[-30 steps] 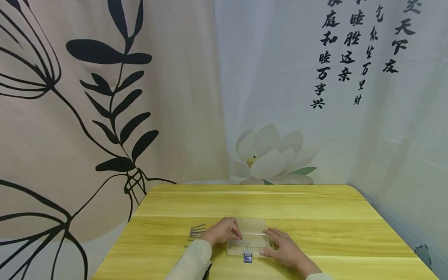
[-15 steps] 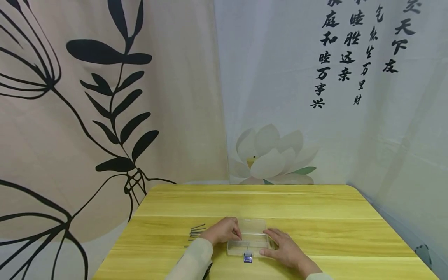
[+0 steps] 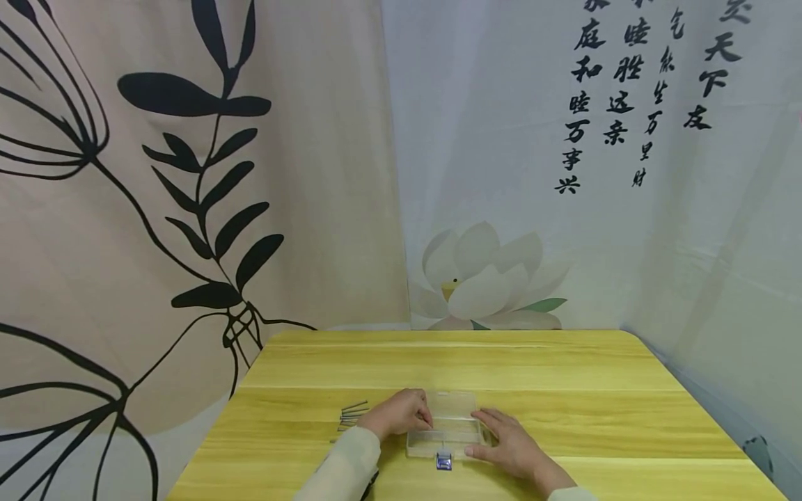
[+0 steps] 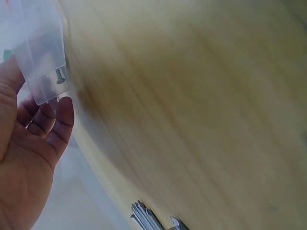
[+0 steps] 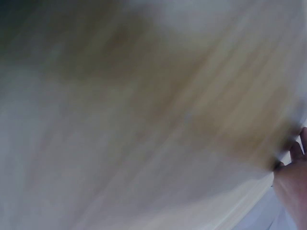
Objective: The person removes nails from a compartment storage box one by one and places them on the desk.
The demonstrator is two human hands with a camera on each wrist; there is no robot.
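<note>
A clear plastic compartment box (image 3: 464, 437) lies on the wooden table with its lid (image 3: 452, 402) raised at the back. My left hand (image 3: 397, 412) is at the box's left end, its fingers bent and pinching at the end wall. In the left wrist view, a nail (image 4: 59, 76) shows through the translucent wall, near but apart from the visible fingertips. My right hand (image 3: 509, 445) grips the right end, thumb at the front and fingers toward the back. The right wrist view is blurred and catches only part of that hand (image 5: 291, 179).
Several loose grey nails (image 3: 352, 415) lie on the table left of the box, some partly behind the left hand. A small blue-purple piece (image 3: 443, 460) sits at the box's front edge. A patterned curtain (image 3: 313, 174) hangs beyond the table's far edge (image 3: 532, 334).
The head view has shifted very slightly. Both hands and the box hold the same positions.
</note>
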